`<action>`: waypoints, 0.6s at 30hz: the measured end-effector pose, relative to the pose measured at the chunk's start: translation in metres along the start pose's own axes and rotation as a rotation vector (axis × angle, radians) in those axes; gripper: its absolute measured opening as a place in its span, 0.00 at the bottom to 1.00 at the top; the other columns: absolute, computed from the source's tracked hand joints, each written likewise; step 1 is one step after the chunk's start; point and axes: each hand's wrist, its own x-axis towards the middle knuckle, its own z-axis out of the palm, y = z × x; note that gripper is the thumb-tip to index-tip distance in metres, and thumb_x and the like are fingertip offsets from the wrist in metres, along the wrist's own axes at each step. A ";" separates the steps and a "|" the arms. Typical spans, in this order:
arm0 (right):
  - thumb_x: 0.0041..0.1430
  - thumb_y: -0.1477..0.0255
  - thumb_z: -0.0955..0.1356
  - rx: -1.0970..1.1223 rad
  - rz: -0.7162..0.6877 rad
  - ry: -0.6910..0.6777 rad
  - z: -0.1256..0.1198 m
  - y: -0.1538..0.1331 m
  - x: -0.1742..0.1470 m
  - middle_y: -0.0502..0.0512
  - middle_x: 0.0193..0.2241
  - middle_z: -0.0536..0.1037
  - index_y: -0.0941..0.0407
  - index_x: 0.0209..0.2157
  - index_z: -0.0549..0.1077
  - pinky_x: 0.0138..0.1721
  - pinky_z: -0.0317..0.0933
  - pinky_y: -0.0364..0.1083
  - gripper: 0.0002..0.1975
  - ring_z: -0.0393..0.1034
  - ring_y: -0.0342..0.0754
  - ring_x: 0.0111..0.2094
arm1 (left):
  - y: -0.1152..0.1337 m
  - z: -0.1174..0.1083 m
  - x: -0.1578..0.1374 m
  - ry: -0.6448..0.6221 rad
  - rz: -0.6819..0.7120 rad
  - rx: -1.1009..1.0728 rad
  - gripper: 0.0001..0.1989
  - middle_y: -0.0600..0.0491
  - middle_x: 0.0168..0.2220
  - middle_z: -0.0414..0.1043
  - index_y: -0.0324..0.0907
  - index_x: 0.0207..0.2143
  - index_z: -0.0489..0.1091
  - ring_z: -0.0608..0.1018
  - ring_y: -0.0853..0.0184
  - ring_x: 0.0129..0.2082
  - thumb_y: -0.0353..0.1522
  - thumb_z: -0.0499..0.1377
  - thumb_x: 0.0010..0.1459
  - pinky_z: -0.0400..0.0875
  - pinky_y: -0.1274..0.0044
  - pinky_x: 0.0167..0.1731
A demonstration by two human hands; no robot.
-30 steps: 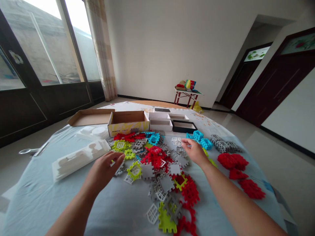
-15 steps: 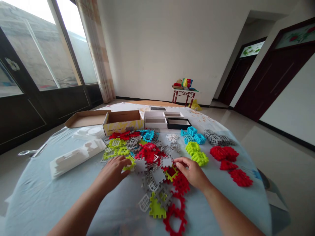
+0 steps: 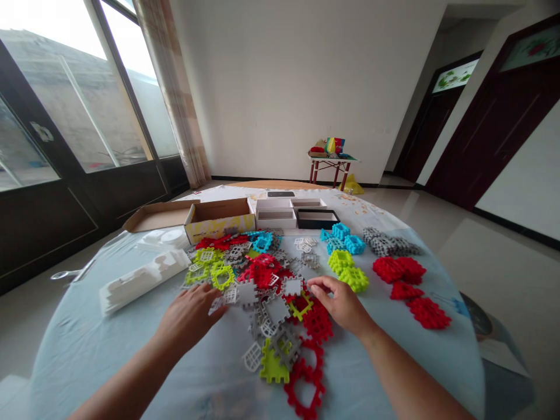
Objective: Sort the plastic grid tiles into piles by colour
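My left hand hovers over the left edge of a pile of plastic interlocking pieces. Its fingers are apart and hold nothing visible, close to white lattice pieces. Just beyond its fingertips lies a lime-green frame piece. My right hand is on the pile's other side, fingers loosely bent, with no piece visible in them. Its fingertips come near a light grey square piece; whether they touch is unclear. Between the hands lie a grey panel, a green-yellow frame and red pieces.
Sorted stacks stand to the right: blue, lime-green, grey and red. Behind the pile are an open cardboard box, white trays and a black tray. White foam packing lies left.
The lime-green frame that was under my left fingers now lies free, farther back. My left hand has drawn back to the left. My right hand stays almost in place; the view has shifted slightly.
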 end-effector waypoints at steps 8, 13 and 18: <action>0.57 0.66 0.62 -0.007 -0.026 -0.003 -0.002 0.001 0.001 0.55 0.35 0.77 0.55 0.37 0.74 0.40 0.65 0.46 0.12 0.71 0.48 0.38 | -0.002 -0.004 -0.003 0.013 -0.025 -0.030 0.18 0.50 0.32 0.73 0.46 0.31 0.72 0.73 0.60 0.36 0.41 0.44 0.57 0.62 0.71 0.38; 0.57 0.66 0.62 -0.026 -0.032 -0.002 -0.003 0.000 0.001 0.55 0.36 0.77 0.55 0.37 0.74 0.41 0.64 0.45 0.12 0.71 0.48 0.39 | 0.000 -0.012 0.006 -0.013 0.002 -0.280 0.20 0.53 0.30 0.73 0.47 0.30 0.71 0.73 0.65 0.31 0.45 0.44 0.56 0.63 0.77 0.31; 0.57 0.67 0.62 -0.022 -0.043 -0.003 -0.004 -0.001 0.001 0.55 0.35 0.77 0.55 0.37 0.74 0.42 0.64 0.46 0.12 0.71 0.48 0.39 | -0.002 0.001 0.021 -0.063 -0.014 -0.325 0.19 0.51 0.30 0.73 0.46 0.35 0.72 0.73 0.64 0.30 0.44 0.46 0.55 0.64 0.76 0.30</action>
